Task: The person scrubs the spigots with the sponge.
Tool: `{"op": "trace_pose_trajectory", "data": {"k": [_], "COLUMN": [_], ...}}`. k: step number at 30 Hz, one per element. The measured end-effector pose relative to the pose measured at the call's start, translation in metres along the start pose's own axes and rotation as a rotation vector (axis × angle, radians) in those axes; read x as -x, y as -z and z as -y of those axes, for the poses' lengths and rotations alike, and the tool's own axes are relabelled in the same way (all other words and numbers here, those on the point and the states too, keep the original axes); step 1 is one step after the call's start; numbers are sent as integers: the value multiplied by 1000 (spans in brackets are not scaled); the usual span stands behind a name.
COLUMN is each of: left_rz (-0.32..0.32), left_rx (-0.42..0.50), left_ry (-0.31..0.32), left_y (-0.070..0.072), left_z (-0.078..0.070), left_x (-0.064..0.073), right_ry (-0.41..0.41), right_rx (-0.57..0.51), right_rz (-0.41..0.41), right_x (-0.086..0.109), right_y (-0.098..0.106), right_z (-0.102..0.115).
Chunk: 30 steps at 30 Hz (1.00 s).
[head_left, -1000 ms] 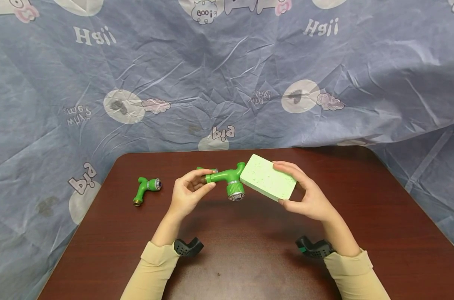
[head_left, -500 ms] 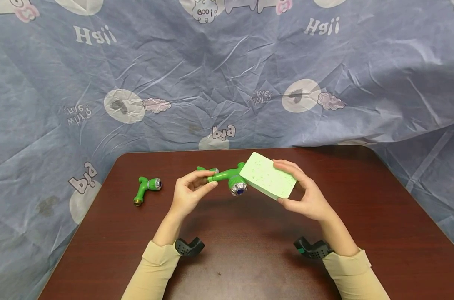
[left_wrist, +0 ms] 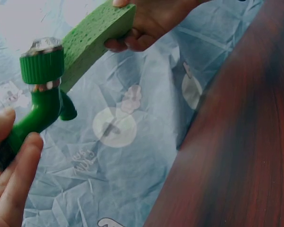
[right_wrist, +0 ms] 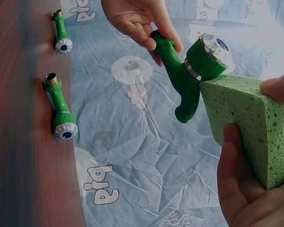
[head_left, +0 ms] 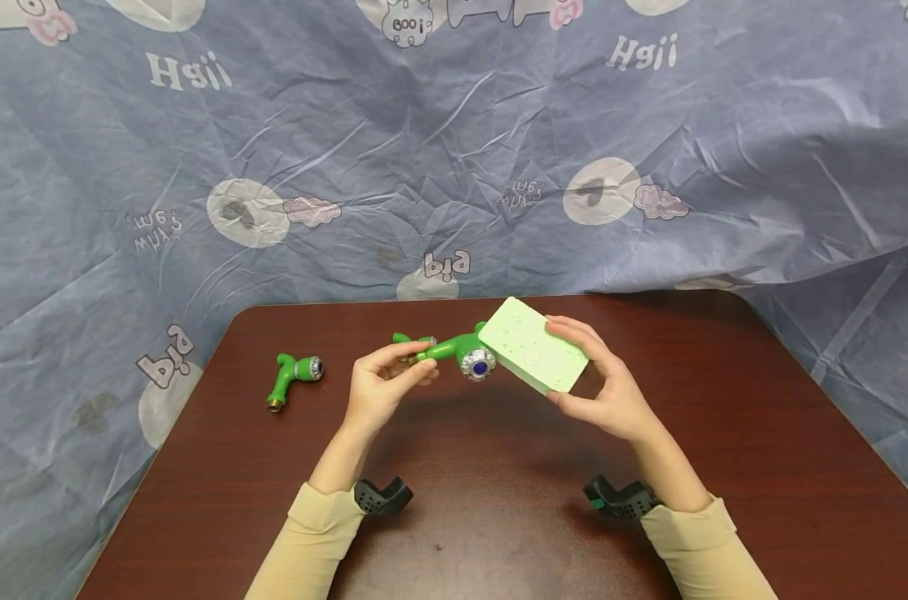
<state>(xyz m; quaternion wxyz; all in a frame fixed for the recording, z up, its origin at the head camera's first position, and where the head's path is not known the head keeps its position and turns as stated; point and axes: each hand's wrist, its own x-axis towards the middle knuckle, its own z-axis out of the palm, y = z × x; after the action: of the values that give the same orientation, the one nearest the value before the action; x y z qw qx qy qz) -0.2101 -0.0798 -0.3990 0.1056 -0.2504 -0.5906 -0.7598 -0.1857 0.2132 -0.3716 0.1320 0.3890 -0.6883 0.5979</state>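
Observation:
My left hand [head_left: 379,383] pinches a green faucet [head_left: 454,346] by its threaded inlet end, holding it above the table. The faucet's ribbed knob [left_wrist: 42,64] has a silver cap with a blue centre, which faces me in the head view. In my right hand [head_left: 604,379] a light green porous sponge [head_left: 536,346] is gripped between thumb and fingers. One corner of the sponge [right_wrist: 241,113] meets the faucet [right_wrist: 180,75] beside the knob in the right wrist view. From the head, the sponge hides part of the faucet's spout.
Another green faucet [head_left: 292,379] lies on the left of the dark red-brown table [head_left: 454,500]. Behind my left hand lies one more faucet [right_wrist: 59,106], partly hidden in the head view. A blue printed cloth [head_left: 454,150] hangs behind the table's far edge.
The held faucet has turned so that its knob cap swings from facing down to facing me. The sponge has shifted slightly up and left, staying against the faucet.

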Motion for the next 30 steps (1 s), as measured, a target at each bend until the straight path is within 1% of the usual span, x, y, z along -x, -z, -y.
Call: {"op": "trace_pose_trajectory", "data": {"k": [5, 8, 10, 14, 16, 17, 19, 22, 25, 30], "left_rz": [-82, -81, -68, -40, -37, -38, -43, -53, -44, 26], "left_rx": [-96, -132, -185, -379, -462, -487, -499, -487, -470, -455], "left_ry": [72, 80, 55, -26, -52, -56, -54, -41, -30, -37], "left_y": [-2, -3, -5, -10, -10, -11, -11, -10, -7, -1], "left_z": [-1, -4, -11, -26, -29, -30, -31, -30, -28, -27], "left_x": [0, 0, 0, 1, 1, 1, 1, 1, 1, 0], "right_ry": [-28, -34, -35, -37, -41, -42, -46, -55, -57, -51], "right_rx": [38, 40, 42, 47, 51, 54, 58, 64, 62, 48], "right_rz": [1, 5, 6, 1, -1, 0, 2, 5, 7, 17], "right_x": [1, 1, 2, 2, 1, 1, 1, 2, 2, 2], "right_y": [-2, -3, -3, -5, -5, -6, -7, -9, -11, -13], "right_z": [-2, -3, -4, -4, -4, -4, -4, -4, -4, -2]}}
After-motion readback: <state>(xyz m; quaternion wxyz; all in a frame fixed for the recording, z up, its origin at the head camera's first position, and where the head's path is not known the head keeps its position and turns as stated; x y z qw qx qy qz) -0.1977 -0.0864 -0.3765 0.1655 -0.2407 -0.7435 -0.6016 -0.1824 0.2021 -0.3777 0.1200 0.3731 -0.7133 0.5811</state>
